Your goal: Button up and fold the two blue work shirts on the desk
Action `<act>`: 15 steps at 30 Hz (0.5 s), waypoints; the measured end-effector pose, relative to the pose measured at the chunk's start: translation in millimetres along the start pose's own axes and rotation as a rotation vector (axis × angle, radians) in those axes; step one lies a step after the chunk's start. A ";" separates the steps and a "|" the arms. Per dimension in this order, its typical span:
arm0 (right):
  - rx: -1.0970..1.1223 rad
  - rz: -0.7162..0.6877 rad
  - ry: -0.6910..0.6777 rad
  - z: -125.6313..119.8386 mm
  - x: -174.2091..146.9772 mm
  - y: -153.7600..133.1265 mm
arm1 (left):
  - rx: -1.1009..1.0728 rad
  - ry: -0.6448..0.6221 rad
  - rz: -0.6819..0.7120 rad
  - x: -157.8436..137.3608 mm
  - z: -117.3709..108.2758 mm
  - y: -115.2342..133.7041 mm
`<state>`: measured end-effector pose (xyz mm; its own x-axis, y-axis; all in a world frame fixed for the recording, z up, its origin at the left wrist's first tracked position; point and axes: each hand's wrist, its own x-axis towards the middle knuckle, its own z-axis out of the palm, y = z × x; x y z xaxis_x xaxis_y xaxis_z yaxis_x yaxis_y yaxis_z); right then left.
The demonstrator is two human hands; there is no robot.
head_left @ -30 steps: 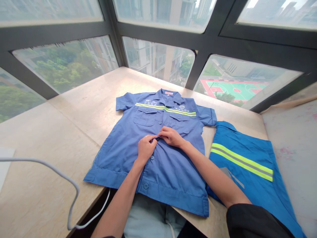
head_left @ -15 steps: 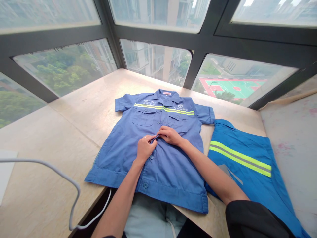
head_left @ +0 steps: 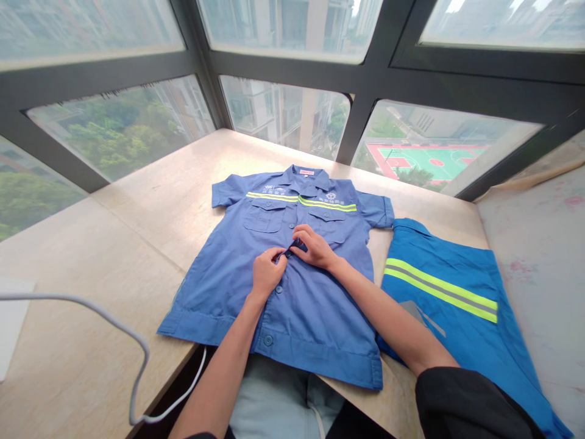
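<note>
A blue short-sleeved work shirt lies face up, its collar toward the windows and a yellow reflective stripe across the chest. Midway down its front opening, my left hand pinches the fabric edge. My right hand is just to the right and slightly farther away, its fingers closed on the raised placket. A dark fold and what looks like a button show between the two hands. Below them, a shirt button and a hem button are visible. My fingers partly hide the spot they grip.
Brighter blue folded trousers with a yellow-grey stripe lie to the right. A white cable loops over the near left edge of the pale stone-like surface. White paper lies far left. Framed windows stand behind.
My right hand's fingers have parted a little and turned up the placket, exposing a darker fold. The left hand keeps its pinch nearly in place. The camera view has shifted slightly.
</note>
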<state>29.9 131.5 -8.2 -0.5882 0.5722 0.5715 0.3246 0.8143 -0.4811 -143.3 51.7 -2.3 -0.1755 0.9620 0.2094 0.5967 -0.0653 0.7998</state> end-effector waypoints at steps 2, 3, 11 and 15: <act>-0.008 0.005 0.027 -1.0 -0.5 -1.8 | -0.009 0.002 -0.011 0.1 -0.2 0.8; -0.012 0.003 0.020 -1.5 -0.5 -2.4 | -0.017 0.002 -0.017 0.1 -0.3 1.2; -0.090 -0.040 -0.220 -2.4 2.7 -6.7 | -0.113 0.038 -0.108 -1.0 -1.0 1.4; -0.168 0.108 -0.226 3.5 2.8 -19.9 | -0.083 0.037 -0.110 -0.4 -0.5 0.8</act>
<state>19.2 116.5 0.7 -0.6872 0.6357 0.3515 0.5016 0.7653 -0.4035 -143.2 51.2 -1.4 -0.2659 0.9542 0.1368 0.5057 0.0173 0.8625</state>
